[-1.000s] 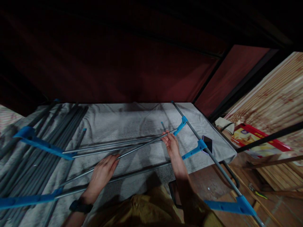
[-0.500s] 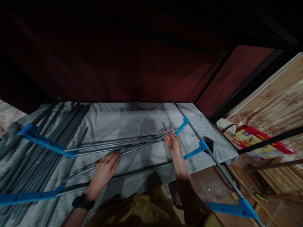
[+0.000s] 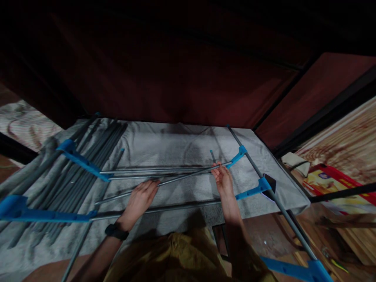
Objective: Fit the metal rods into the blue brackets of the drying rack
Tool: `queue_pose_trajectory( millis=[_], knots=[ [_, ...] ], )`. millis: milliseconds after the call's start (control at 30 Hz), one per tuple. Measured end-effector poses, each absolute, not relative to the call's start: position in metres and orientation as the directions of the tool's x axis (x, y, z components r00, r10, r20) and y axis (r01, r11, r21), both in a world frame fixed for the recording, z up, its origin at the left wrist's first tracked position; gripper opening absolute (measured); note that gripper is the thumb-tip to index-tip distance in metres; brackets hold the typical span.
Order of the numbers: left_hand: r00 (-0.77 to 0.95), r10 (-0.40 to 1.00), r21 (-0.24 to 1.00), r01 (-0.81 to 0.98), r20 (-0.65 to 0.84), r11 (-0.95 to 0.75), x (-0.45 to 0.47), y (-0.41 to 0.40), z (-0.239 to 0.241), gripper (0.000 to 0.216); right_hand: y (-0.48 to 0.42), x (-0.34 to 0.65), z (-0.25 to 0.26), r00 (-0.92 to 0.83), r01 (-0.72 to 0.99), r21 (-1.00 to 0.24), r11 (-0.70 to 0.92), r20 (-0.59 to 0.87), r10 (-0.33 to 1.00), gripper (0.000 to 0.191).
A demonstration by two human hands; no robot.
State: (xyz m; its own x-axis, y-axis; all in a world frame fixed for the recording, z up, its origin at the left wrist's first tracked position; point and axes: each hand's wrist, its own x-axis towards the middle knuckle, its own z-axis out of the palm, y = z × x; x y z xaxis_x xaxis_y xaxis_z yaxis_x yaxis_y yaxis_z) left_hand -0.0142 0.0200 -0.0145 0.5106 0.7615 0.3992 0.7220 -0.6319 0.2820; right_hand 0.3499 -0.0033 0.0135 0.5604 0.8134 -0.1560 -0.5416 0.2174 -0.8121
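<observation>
A thin grey metal rod (image 3: 179, 177) runs slantwise across a grey cloth-covered table (image 3: 176, 147). My right hand (image 3: 225, 181) pinches the rod's right end beside a blue plastic connector (image 3: 237, 156). My left hand (image 3: 140, 199), with a dark watch on the wrist, rests on the same rod further left, fingers curled over it. Two more rods (image 3: 152, 171) lie level behind it and join a blue bracket (image 3: 84, 165) at the left. A long grey pole (image 3: 264, 184) with blue connectors runs down the table's right side.
A bundle of grey rods (image 3: 96, 143) lies at the table's left end, with another blue bracket (image 3: 41, 214) near the front left. A dark phone (image 3: 269, 183) sits at the right edge. Right of the table are a red box (image 3: 335, 182) and wooden boards (image 3: 352, 133).
The view has swung left and slightly down, so everything sits further right in the picture. Both hands stay on the slanted rod, hardly moved along it.
</observation>
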Motion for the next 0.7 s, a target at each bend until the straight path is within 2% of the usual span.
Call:
queue_pose_trajectory(
  millis=[233,367,533,700],
  knots=[
    [0.560,0.773,0.210,0.751,0.298,-0.626,-0.011,0.012,-0.011,0.036,-0.011,0.351,-0.008,0.547,-0.550,-0.826,0.122,-0.246,0.800,0.014],
    [0.591,0.770,0.159,0.758,0.241,-0.632,-0.006,0.009,-0.011,0.036,-0.022,0.338,-0.020,0.510,-0.554,-0.828,0.087,-0.254,0.822,0.022],
    [0.617,0.767,0.144,0.755,0.175,-0.640,-0.002,0.005,-0.008,0.036,-0.036,0.308,-0.026,0.402,-0.578,-0.816,0.004,-0.280,0.872,0.026],
    [0.618,0.766,0.143,0.753,0.178,-0.642,0.000,0.001,-0.004,0.039,-0.039,0.273,-0.023,0.298,-0.552,-0.830,-0.071,-0.277,0.913,0.028]
  ],
)
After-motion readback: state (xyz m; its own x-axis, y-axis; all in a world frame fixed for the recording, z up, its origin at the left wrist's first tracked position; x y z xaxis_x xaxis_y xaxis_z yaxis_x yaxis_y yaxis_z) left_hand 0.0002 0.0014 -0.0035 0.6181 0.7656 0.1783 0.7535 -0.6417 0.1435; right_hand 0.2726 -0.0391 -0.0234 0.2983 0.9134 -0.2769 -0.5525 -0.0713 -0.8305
